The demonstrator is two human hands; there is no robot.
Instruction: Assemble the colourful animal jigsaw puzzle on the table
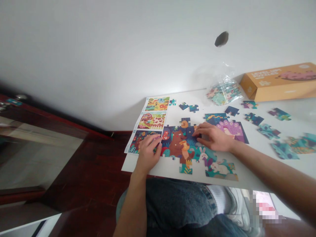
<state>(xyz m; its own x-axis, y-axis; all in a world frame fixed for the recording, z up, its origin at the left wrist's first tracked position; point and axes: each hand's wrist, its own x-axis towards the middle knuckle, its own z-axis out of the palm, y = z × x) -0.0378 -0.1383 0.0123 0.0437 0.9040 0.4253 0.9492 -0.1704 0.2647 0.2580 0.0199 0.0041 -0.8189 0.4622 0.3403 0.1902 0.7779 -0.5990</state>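
Note:
A partly joined jigsaw puzzle (182, 144) with a brown bear, rabbits and a peacock lies on the white table (247, 179). My left hand (148, 153) lies fingers-down on the puzzle's left edge and on the picture sheet (150, 120) beside it, fingers slightly curled. My right hand (213, 136) rests flat on the puzzle's middle, its fingertips pressing the dark blue pieces above the bear. Neither hand holds anything that I can see.
Loose puzzle pieces (268, 131) are scattered over the right of the table. A clear bag of pieces (223, 92) and an orange puzzle box (281, 81) stand by the white wall. My jeans-clad legs (177, 204) are under the table's near edge.

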